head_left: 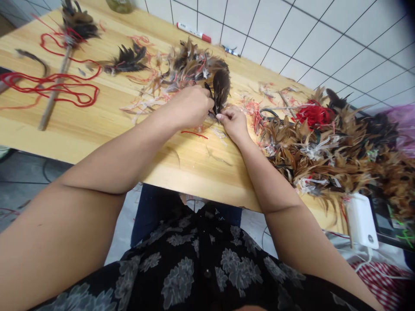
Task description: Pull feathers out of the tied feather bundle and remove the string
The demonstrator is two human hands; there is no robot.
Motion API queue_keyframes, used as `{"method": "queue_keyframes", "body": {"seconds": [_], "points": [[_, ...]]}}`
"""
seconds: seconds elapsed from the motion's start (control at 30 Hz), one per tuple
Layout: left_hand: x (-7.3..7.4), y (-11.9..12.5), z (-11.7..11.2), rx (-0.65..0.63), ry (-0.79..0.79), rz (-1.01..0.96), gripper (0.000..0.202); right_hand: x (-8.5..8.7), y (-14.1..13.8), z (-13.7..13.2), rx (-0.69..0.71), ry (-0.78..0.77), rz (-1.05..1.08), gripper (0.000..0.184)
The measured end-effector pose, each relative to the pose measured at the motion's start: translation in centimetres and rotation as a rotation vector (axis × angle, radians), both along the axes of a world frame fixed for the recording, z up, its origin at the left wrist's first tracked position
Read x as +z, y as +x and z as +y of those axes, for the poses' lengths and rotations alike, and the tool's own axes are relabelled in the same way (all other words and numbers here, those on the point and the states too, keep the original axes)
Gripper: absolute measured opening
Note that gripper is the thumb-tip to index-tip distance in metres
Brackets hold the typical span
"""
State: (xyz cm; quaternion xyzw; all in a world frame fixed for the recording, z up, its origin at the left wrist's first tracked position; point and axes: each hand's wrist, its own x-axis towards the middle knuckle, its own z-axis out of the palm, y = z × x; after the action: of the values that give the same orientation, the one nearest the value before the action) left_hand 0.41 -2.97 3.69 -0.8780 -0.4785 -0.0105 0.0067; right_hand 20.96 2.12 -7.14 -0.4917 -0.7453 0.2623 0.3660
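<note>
Near the middle of the wooden table (194, 168), both hands meet at the base of a small bunch of dark feathers (221, 84). My left hand (194, 106) is closed on the feathers from the left, its fingertips partly hidden behind the knuckles. From the right, my right hand (235, 123) pinches the quill ends between thumb and forefinger. The feathers point up, away from me. Just behind my left hand lies a loose heap of brown feathers (188, 60) mixed with red and white strands. A short red string (194, 134) lies below the hands.
At left, a wooden stick (53, 99) with feathers tied at its top lies under loops of red cord (81, 97). A large brown feather pile (311, 151) covers the right side, with a red cord bundle (314, 114) and a white power bank (361, 220). A marker (193, 32) lies by the tiled wall.
</note>
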Motion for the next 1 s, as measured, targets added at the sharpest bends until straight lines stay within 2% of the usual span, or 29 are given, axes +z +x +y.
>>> {"method": "queue_keyframes", "body": {"seconds": [0.1,0.17,0.3,0.47,0.57,0.73,0.8,0.87,0.93,1.0], "points": [[-0.6,0.0,0.1,0.053,0.011,-0.100,0.043,0.1,-0.1,-0.2,0.010,0.000,-0.025,0.023],[-1.1,-0.1,0.3,0.046,0.009,-0.218,0.040,0.2,-0.2,-0.3,0.015,-0.005,-0.034,0.021],[-2.4,-0.4,1.0,0.033,-0.005,-0.387,0.030,0.6,-0.4,-0.6,0.035,-0.032,-0.042,0.025],[-3.5,-0.4,1.9,0.032,0.037,-0.486,0.020,1.8,-1.1,-1.4,0.020,-0.079,-0.043,0.033],[-3.7,-0.6,2.4,0.038,0.131,-0.543,0.019,2.9,-1.5,-2.0,0.010,-0.132,0.020,0.040],[-3.2,-1.0,2.7,0.166,0.165,-0.943,0.013,3.6,-1.4,-2.2,-0.009,-0.236,0.223,0.050],[-2.9,-0.8,2.6,0.240,0.089,-1.043,0.008,3.4,-1.0,-2.0,-0.022,-0.275,0.318,0.050],[-2.7,-0.3,2.3,0.299,-0.080,-1.093,0.011,3.0,-0.8,-1.8,-0.019,-0.277,0.372,0.048],[-2.8,0.4,1.8,0.339,-0.280,-1.128,0.014,2.7,-0.7,-1.6,-0.012,-0.237,0.348,0.047],[-2.9,1.3,1.4,0.370,-0.415,-1.178,0.018,2.6,-0.8,-1.5,-0.021,-0.188,0.265,0.047]]}}
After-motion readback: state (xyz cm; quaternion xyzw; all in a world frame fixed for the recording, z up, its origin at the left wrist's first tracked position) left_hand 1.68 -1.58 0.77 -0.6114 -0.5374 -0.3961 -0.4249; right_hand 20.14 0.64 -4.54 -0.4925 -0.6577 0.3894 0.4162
